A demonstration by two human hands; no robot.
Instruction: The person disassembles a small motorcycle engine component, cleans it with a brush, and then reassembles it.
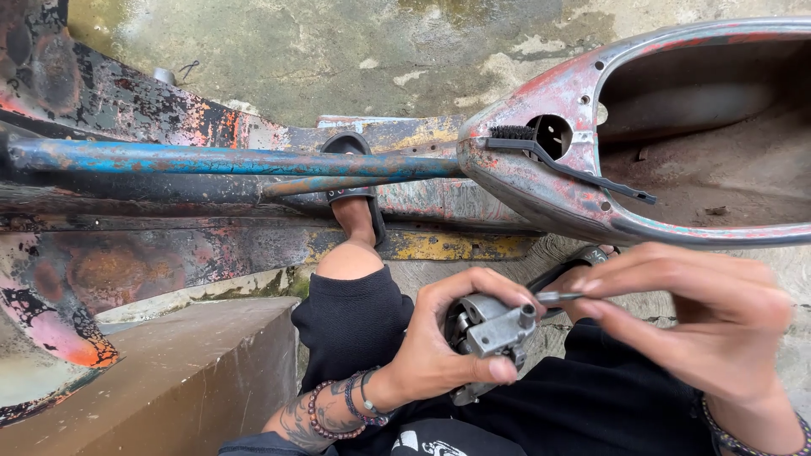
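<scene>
My left hand (443, 338) grips a small grey metal mechanical part (490, 331) in front of my lap, fingers wrapped around its body. My right hand (688, 308) pinches a thin metal pin or tool (559, 297) between thumb and fingers, its tip touching the top of the part. Beaded bracelets circle my left wrist. I sit with black-clad knees bent, and a sandalled foot (355, 207) rests on the rusty frame ahead.
A stripped, rusty scooter frame (169, 245) with a blue steel tube (228, 159) lies across the view. Its hollow red-grey body shell (549, 181) sits at right with a black brush (557, 160) on its rim. A brown concrete block (186, 371) stands at lower left.
</scene>
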